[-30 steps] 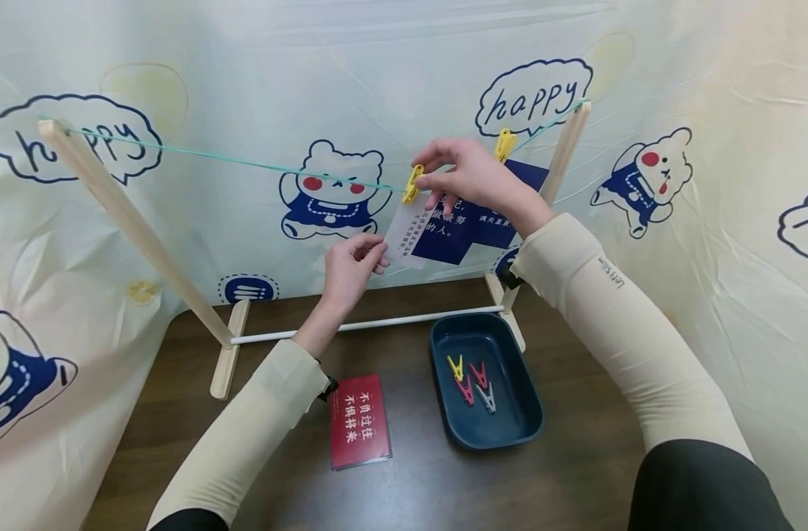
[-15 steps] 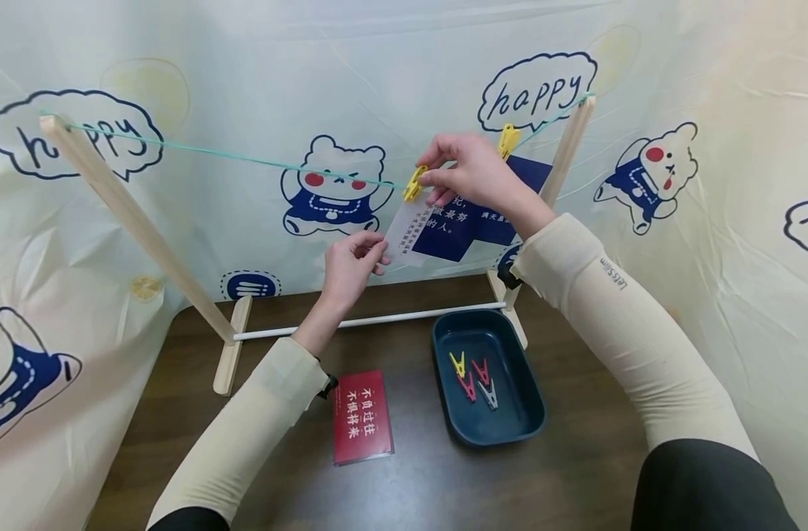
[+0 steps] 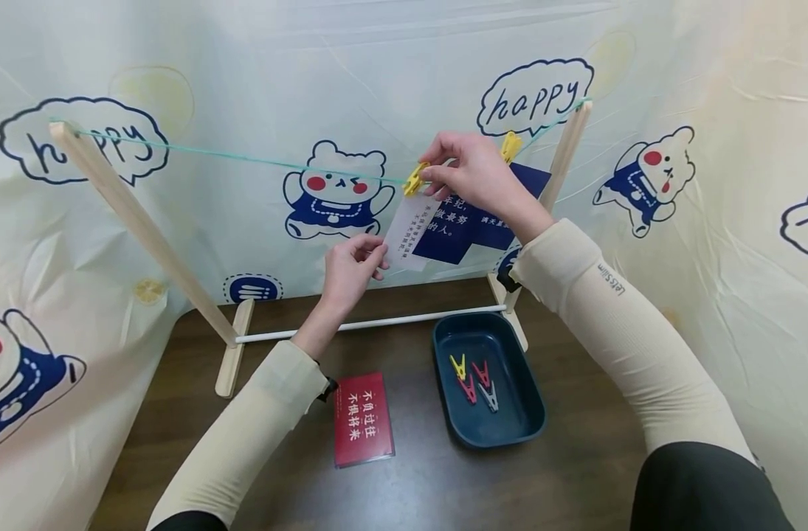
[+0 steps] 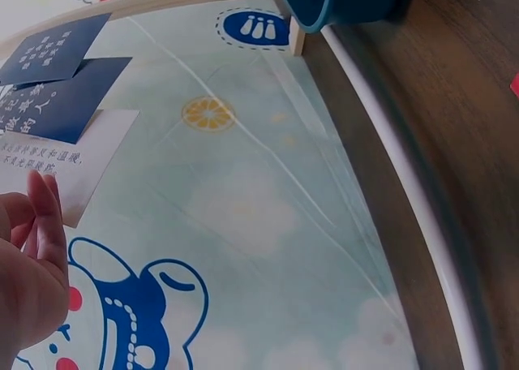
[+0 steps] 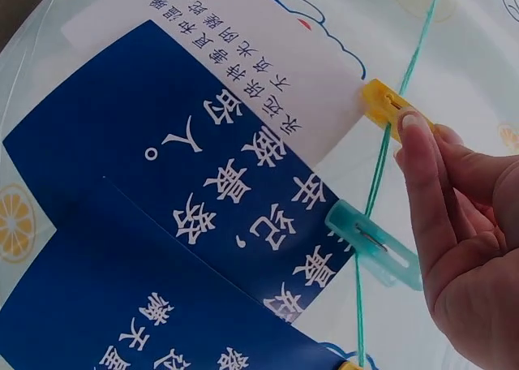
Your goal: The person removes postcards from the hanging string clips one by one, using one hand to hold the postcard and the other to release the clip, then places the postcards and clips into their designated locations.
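Observation:
My right hand (image 3: pixel 470 177) pinches a yellow clothespin (image 5: pixel 384 102) at the green string (image 3: pixel 244 158). The clothespin's jaws sit at the top corner of a white card (image 3: pixel 409 228) with printed characters. Down at the card's lower left edge, my left hand (image 3: pixel 353 269) pinches it between thumb and fingers. Beside the white card, partly overlapping it, hangs a dark blue card (image 5: pixel 235 167) under a teal clothespin (image 5: pixel 373 244). A second blue card (image 3: pixel 533 178) hangs farther right from another yellow clothespin (image 3: pixel 510 147). In the left wrist view the fingertips meet the white card.
Two wooden posts, left (image 3: pixel 138 228) and right (image 3: pixel 570 147), carry the string, joined low down by a white rod (image 3: pixel 390 321). A dark teal tray (image 3: pixel 510 435) with several clothespins stands front right. A red card (image 3: pixel 364 420) lies on the brown table (image 3: pixel 257 450).
The yellow clothespin in my right hand has tilted more and risen slightly, along with the string at that spot. My left hand stays nearly still on the white card.

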Available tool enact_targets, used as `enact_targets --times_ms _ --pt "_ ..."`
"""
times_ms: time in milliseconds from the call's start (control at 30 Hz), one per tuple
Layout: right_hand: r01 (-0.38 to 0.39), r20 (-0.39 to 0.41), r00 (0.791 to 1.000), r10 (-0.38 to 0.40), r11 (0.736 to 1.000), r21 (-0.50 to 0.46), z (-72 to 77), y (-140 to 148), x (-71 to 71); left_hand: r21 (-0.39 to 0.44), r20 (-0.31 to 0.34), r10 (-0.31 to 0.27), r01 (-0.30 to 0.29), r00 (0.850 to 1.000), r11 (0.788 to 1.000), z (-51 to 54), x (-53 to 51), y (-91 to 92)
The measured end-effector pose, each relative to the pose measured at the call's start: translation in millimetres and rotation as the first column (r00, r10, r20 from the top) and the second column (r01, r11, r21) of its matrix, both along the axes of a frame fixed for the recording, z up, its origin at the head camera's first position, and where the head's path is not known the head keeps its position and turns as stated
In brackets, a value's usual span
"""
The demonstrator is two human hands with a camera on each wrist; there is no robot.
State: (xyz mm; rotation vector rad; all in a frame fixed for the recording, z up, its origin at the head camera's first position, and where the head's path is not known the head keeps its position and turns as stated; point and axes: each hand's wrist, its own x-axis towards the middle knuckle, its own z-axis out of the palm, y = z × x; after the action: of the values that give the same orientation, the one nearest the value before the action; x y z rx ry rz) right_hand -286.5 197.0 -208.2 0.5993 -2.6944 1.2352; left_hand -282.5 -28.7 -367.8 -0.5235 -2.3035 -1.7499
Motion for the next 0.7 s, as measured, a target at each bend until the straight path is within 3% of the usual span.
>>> enact_targets --times_ms 200,700 --pt "0.042 -0.048 0.998 -0.041 0.999 0.024 0.9 1 3.5 0.007 0.0 -0.003 0.003 1.0 1.0 -2.6 0.7 -3.5" --pt "0.067 -0.145 0.987 -0.073 0.997 -0.05 -1.3 -1 7.7 0.011 0.034 -0.002 0.002 0.999 1.0 -8.7 8.6 -14.8"
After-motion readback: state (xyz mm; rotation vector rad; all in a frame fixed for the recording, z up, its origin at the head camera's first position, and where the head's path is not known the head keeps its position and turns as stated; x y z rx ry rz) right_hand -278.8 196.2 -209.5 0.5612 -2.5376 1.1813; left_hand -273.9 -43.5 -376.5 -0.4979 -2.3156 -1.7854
